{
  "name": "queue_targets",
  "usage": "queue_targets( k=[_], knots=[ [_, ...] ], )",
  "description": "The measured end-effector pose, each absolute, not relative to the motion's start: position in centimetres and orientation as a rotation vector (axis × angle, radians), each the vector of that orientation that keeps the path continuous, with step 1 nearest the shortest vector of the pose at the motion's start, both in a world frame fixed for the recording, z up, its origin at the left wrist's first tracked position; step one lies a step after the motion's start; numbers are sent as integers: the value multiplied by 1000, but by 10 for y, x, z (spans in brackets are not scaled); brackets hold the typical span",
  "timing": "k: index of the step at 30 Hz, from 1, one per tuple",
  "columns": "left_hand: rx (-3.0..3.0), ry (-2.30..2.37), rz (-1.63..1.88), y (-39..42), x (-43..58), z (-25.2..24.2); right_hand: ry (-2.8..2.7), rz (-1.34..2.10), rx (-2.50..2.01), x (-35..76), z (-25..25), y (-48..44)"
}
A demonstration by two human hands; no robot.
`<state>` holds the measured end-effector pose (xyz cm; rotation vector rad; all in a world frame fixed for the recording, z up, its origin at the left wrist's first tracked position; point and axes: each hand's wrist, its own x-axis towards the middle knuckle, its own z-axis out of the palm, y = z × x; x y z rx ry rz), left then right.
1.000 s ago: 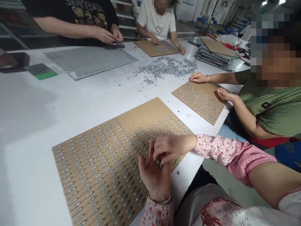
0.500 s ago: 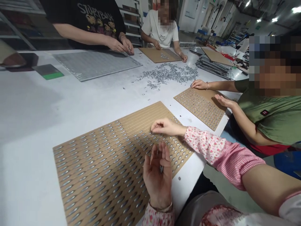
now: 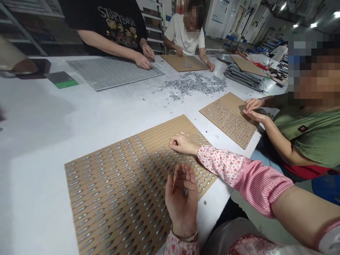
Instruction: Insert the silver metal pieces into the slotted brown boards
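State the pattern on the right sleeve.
The sleeve has a pink floral print, then pink stripes toward the elbow; it shows best in the head view.

The cardboard sheet [image 3: 159, 132] is showing a matt, slightly rough brown paper face, with bright metal pieces [image 3: 138, 180] gleaming in its slots. A small metal piece [image 3: 185, 191] is glinting in the left hand [image 3: 182, 202]. The white table top [image 3: 39, 141] is looking smooth and matt, and the pink floral cloth sleeve [image 3: 239, 177] is looking soft.
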<state>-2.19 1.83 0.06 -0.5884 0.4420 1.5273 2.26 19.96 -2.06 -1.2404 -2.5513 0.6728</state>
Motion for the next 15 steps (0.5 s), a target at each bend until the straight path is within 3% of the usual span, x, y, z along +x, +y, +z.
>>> queue_targets(
  k=[4,7,11,15],
  knots=[
    [-548,405,1533,18,-23,5,-2534,693,-1276,22,-21,200],
    [-513,366,1579,16,-24,6,-2471,895,-1106,31,-10,191],
    [-450,270,1586,13,-27,-1,-2644,1314,-424,51,18,164],
    [-435,280,1589,12,-28,-9,-2869,1157,103,63,35,138]
  ],
)
